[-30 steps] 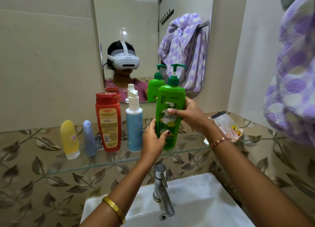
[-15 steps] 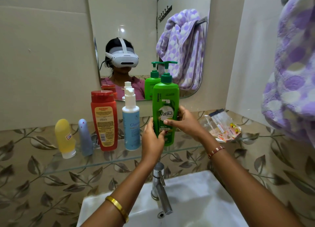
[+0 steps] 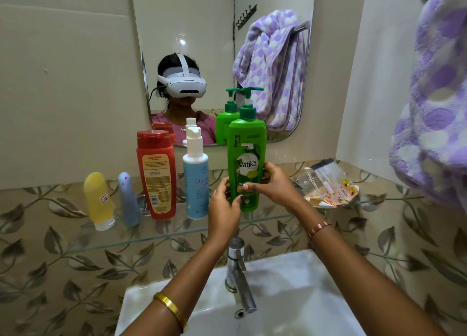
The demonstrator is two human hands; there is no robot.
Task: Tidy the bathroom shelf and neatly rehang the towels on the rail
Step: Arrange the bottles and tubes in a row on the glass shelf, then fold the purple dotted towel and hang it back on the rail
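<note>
a white sink with a steel tap fills the bottom of the frame, two bare forearms reaching over it, a gold bangle on the left wrist and a red-and-white band on the right. above the tap, the left hand curls its fingers round the lower left side of a green bottle, while the right hand wraps the lower right side, thumb across the label. the bottle stands upright with its base at the glass shelf; whether it rests fully on the glass cannot be told, as the hands cover part of the base. just left of it on the shelf stands a blue bottle with a white spray top, then a red bottle, a grey tube and a yellow tube, both tubes standing on their caps. at the shelf's right end lies a heap of clear and printed sachets. a purple spotted towel hangs bunched at the right edge of the frame, its rail out of view. behind the shelf, leaf-patterned tiles run along the wall, with plain beige tiles above. a mirror on the back wall reflects the person wearing a white headset, the bottles, a row of hooks and the towel draped unevenly over a rail.
</note>
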